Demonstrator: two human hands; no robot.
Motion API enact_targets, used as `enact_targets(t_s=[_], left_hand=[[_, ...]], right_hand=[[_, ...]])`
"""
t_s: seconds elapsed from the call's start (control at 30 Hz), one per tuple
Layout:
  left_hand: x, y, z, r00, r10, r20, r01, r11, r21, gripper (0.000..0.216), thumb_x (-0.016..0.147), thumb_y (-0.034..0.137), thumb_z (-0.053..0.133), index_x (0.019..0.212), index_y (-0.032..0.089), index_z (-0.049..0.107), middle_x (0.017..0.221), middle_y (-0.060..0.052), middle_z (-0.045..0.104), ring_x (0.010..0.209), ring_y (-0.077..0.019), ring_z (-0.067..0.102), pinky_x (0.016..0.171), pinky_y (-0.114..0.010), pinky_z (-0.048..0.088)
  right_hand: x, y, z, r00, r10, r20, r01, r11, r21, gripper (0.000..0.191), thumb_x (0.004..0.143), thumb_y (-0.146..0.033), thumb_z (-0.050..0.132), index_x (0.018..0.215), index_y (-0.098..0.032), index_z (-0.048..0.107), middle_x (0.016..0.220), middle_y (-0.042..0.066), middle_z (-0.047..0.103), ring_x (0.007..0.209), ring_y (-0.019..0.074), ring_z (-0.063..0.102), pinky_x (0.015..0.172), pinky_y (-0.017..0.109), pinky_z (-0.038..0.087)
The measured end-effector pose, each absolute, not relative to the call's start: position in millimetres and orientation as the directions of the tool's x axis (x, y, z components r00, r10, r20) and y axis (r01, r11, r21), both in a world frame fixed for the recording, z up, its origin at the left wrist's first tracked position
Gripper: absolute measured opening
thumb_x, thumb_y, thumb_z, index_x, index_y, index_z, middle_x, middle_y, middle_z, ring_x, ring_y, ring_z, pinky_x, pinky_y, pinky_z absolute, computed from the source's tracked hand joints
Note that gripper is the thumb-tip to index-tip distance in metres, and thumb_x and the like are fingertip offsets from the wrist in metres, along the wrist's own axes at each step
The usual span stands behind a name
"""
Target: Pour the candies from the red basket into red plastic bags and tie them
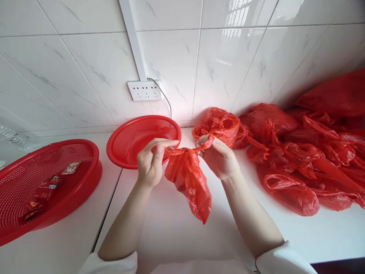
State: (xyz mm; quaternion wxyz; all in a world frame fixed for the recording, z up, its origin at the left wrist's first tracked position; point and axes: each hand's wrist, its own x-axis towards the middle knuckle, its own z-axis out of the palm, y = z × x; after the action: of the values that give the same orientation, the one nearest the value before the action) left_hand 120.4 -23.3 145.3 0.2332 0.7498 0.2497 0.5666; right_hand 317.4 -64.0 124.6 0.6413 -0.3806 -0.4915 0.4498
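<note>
A small red plastic bag (pixel 189 179) hangs in the air over the white counter (pixel 171 224). My left hand (pixel 151 163) pinches one handle of it at the top left. My right hand (pixel 218 158) is closed on the other handle at the top right. The handles are stretched between the two hands, and the bag's body droops below them.
A red perforated basket (pixel 168 129) leans at the back by the tiled wall. A larger red basket (pixel 17 182) at left holds several small red packets. A heap of red plastic bags (pixel 299 160) covers the right side. A wall socket (pixel 144 90) sits above.
</note>
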Motion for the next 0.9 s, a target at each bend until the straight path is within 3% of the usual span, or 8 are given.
enact_targets(t_s=[0.1, 0.2, 0.33, 0.43, 0.53, 0.73, 0.83, 0.9], left_hand=[[109, -21, 151, 0.206, 0.597, 0.775, 0.33, -0.788, 0.519, 0.039, 0.098, 0.036, 0.043, 0.072, 0.021, 0.068, 0.076, -0.005, 0.07, 0.079, -0.0195, 0.065, 0.073, -0.034, 0.051], [95, -18, 157, 0.172, 0.561, 0.809, 0.405, -0.789, 0.461, 0.039, 0.097, 0.032, 0.047, 0.062, 0.02, 0.059, 0.061, -0.002, 0.061, 0.061, -0.0152, 0.057, 0.063, -0.032, 0.046], [81, -11, 161, 0.102, 0.651, 0.752, 0.319, -0.737, 0.596, 0.04, 0.096, 0.031, 0.05, 0.057, 0.02, 0.054, 0.056, 0.0, 0.055, 0.056, -0.0132, 0.053, 0.057, -0.029, 0.041], [80, -7, 162, 0.132, 0.74, 0.66, 0.267, -0.667, 0.695, 0.043, 0.096, 0.033, 0.05, 0.055, 0.019, 0.05, 0.055, 0.001, 0.051, 0.056, -0.013, 0.053, 0.057, -0.028, 0.041], [86, -7, 163, 0.254, 0.828, 0.5, 0.369, -0.561, 0.741, 0.045, 0.096, 0.037, 0.048, 0.055, 0.019, 0.05, 0.056, 0.001, 0.053, 0.057, -0.0129, 0.053, 0.057, -0.027, 0.04], [104, -14, 160, 0.607, 0.794, 0.009, 0.612, -0.475, 0.632, 0.042, 0.093, 0.05, 0.046, 0.065, 0.021, 0.059, 0.064, 0.001, 0.06, 0.058, -0.0142, 0.054, 0.054, -0.026, 0.037], [108, -18, 160, 0.645, 0.761, -0.068, 0.648, -0.497, 0.578, 0.026, 0.086, 0.05, 0.056, 0.083, 0.025, 0.064, 0.077, 0.003, 0.068, 0.068, -0.0158, 0.061, 0.057, -0.025, 0.041], [107, -19, 161, 0.632, 0.771, -0.08, 0.663, -0.483, 0.572, 0.023, 0.085, 0.05, 0.059, 0.091, 0.028, 0.063, 0.086, 0.005, 0.07, 0.075, -0.0162, 0.064, 0.061, -0.025, 0.044]], right_hand=[[328, -68, 133, 0.242, 0.927, 0.287, -0.249, 0.345, -0.905, 0.023, 0.089, -0.037, 0.04, 0.072, -0.023, 0.047, 0.086, 0.008, 0.056, 0.088, 0.0228, 0.059, 0.08, 0.04, 0.053], [345, -70, 138, 0.382, 0.86, 0.337, -0.425, 0.487, -0.763, 0.017, 0.085, -0.031, 0.05, 0.07, -0.022, 0.055, 0.08, 0.004, 0.059, 0.084, 0.0195, 0.061, 0.083, 0.037, 0.053], [374, -70, 134, 0.545, 0.792, 0.275, -0.56, 0.588, -0.583, 0.006, 0.074, -0.022, 0.061, 0.069, -0.019, 0.063, 0.077, -0.001, 0.063, 0.076, 0.0127, 0.062, 0.077, 0.027, 0.055], [392, -72, 126, 0.607, 0.769, 0.2, -0.557, 0.592, -0.582, 0.009, 0.07, -0.02, 0.061, 0.062, -0.018, 0.058, 0.069, -0.003, 0.061, 0.066, 0.0102, 0.06, 0.067, 0.024, 0.054], [409, -75, 111, 0.649, 0.746, 0.151, -0.494, 0.564, -0.662, 0.009, 0.071, -0.024, 0.059, 0.064, -0.02, 0.058, 0.067, -0.003, 0.061, 0.061, 0.0118, 0.059, 0.061, 0.026, 0.053], [437, -93, 77, 0.484, 0.852, 0.201, -0.063, 0.263, -0.963, 0.021, 0.077, -0.032, 0.045, 0.07, -0.02, 0.061, 0.073, 0.004, 0.065, 0.073, 0.0222, 0.064, 0.071, 0.036, 0.053], [432, -106, 79, 0.432, 0.831, 0.35, 0.306, 0.23, -0.924, 0.029, 0.086, -0.03, 0.04, 0.096, -0.021, 0.065, 0.104, 0.007, 0.069, 0.098, 0.0251, 0.064, 0.089, 0.042, 0.049], [419, -114, 86, 0.387, 0.78, 0.492, 0.573, 0.215, -0.791, 0.033, 0.093, -0.033, 0.039, 0.113, -0.023, 0.063, 0.12, 0.009, 0.065, 0.113, 0.0265, 0.059, 0.101, 0.047, 0.042]])
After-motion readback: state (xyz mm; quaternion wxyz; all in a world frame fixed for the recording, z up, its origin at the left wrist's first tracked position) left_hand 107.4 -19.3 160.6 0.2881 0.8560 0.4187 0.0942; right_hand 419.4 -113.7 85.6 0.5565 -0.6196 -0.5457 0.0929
